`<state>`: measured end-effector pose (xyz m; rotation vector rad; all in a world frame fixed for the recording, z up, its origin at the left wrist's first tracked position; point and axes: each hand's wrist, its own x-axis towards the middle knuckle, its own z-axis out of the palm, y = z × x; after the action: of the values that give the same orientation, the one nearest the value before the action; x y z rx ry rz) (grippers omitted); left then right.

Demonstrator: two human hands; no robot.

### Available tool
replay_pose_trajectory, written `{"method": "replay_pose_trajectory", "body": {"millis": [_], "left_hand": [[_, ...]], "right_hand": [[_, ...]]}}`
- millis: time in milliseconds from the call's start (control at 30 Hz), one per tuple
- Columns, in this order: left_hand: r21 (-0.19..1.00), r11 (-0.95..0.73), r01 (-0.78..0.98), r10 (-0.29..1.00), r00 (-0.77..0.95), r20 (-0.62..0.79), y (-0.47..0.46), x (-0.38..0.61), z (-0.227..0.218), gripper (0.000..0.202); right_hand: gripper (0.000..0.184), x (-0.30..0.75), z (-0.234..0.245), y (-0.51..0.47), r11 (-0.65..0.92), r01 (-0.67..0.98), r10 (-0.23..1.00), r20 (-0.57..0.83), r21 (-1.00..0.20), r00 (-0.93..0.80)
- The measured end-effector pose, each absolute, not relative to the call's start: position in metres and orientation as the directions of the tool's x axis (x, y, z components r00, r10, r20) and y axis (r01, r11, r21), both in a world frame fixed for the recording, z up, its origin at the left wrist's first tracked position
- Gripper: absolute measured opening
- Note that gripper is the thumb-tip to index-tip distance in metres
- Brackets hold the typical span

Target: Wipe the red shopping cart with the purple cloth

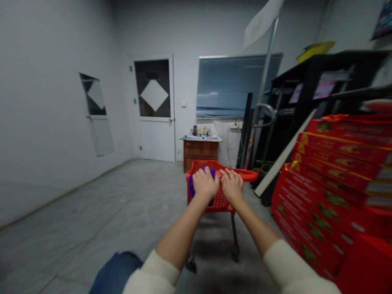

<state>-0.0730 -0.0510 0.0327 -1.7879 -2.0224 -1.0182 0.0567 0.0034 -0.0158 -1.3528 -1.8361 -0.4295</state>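
The left hand [206, 184] was clenched over a purple cloth [192, 188] on the near rim of the cart [245, 175], and the right hand [232, 185] gripped the rim beside it. This looked like pushing. Steering called for clearing the boxes [330, 171] to the right. A cabinet [200, 151] stood beyond.

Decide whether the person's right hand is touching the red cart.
Touching. The head view shows the right hand wrapped over the rear rim of the red cart, with no gap visible.

red plastic cart [241, 175], purple cloth [192, 185], glossy cardboard boxes [330, 179]
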Motion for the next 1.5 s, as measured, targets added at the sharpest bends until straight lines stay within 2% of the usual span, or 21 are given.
{"method": "replay_pose_trajectory", "body": {"millis": [133, 200, 267, 400, 533, 633, 733, 867, 933, 1000, 1067, 1167, 1267, 1367, 1433, 1500], "left_hand": [[0.295, -0.005, 0.955, 0.870, -0.141, 0.472, -0.040, -0.087, 0.053, 0.044], [0.275, 0.052, 0.960, 0.909, -0.159, 0.384, -0.036, -0.108, 0.062, 0.038], [0.272, 0.102, 0.957, 0.913, -0.198, 0.357, -0.033, -0.122, 0.067, 0.034], [0.275, 0.133, 0.952, 0.865, -0.247, 0.436, -0.031, -0.108, 0.059, 0.038], [0.251, 0.029, 0.968, 0.857, -0.154, 0.493, -0.031, -0.089, 0.051, 0.052], [0.209, -0.049, 0.977, 0.880, -0.056, 0.472, -0.031, -0.106, 0.053, 0.044], [0.237, -0.005, 0.972, 0.900, -0.099, 0.424, -0.031, -0.130, 0.057, 0.036], [0.293, 0.053, 0.955, 0.874, -0.186, 0.450, -0.033, -0.126, 0.055, 0.047], [0.313, 0.023, 0.950, 0.854, -0.181, 0.487, -0.034, -0.111, 0.052, 0.053], [0.323, -0.057, 0.945, 0.837, -0.131, 0.531, -0.034, -0.097, 0.049, 0.050], [0.302, -0.149, 0.942, 0.826, -0.049, 0.562, -0.034, -0.092, 0.048, 0.044], [0.244, -0.204, 0.948, 0.849, 0.047, 0.527, -0.033, -0.107, 0.049, 0.040], [0.198, -0.137, 0.971, 0.874, 0.025, 0.485, -0.031, -0.130, 0.051, 0.039], [0.190, -0.071, 0.979, 0.850, -0.041, 0.526, -0.031, -0.136, 0.048, 0.038], [0.204, -0.086, 0.975, 0.818, -0.047, 0.573, -0.032, -0.125, 0.043, 0.038], [0.198, -0.174, 0.965, 0.784, 0.014, 0.621, -0.032, -0.110, 0.037, 0.039]], "right_hand": [[0.041, 0.066, -0.008, 0.002, 0.417, 0.897, 0.653, 0.735, -0.149, -0.182], [0.041, 0.071, -0.006, 0.004, 0.457, 0.880, 0.645, 0.730, -0.132, -0.226], [0.041, 0.070, -0.007, 0.006, 0.481, 0.867, 0.635, 0.734, -0.130, -0.242], [0.041, 0.058, -0.010, 0.005, 0.469, 0.869, 0.645, 0.732, -0.155, -0.218], [0.040, 0.065, -0.001, 0.002, 0.474, 0.869, 0.666, 0.703, -0.142, -0.248], [0.041, 0.086, 0.007, 0.005, 0.476, 0.871, 0.675, 0.684, -0.118, -0.276], [0.043, 0.101, 0.007, 0.009, 0.429, 0.894, 0.695, 0.679, -0.130, -0.235], [0.044, 0.096, 0.002, 0.011, 0.423, 0.893, 0.724, 0.650, -0.157, -0.228], [0.044, 0.090, 0.002, 0.010, 0.410, 0.896, 0.731, 0.649, -0.169, -0.212], [0.044, 0.087, 0.002, 0.008, 0.403, 0.899, 0.727, 0.656, -0.169, -0.202], [0.044, 0.088, 0.002, 0.007, 0.403, 0.901, 0.716, 0.668, -0.160, -0.201], [0.043, 0.093, 0.001, 0.007, 0.412, 0.900, 0.707, 0.673, -0.142, -0.218], [0.044, 0.095, 0.000, 0.006, 0.418, 0.900, 0.708, 0.665, -0.124, -0.237], [0.044, 0.091, -0.001, 0.004, 0.408, 0.905, 0.705, 0.671, -0.117, -0.231], [0.043, 0.087, 0.000, 0.002, 0.398, 0.909, 0.706, 0.675, -0.126, -0.216], [0.043, 0.086, 0.000, 0.001, 0.390, 0.911, 0.707, 0.678, -0.133, -0.203]]}}
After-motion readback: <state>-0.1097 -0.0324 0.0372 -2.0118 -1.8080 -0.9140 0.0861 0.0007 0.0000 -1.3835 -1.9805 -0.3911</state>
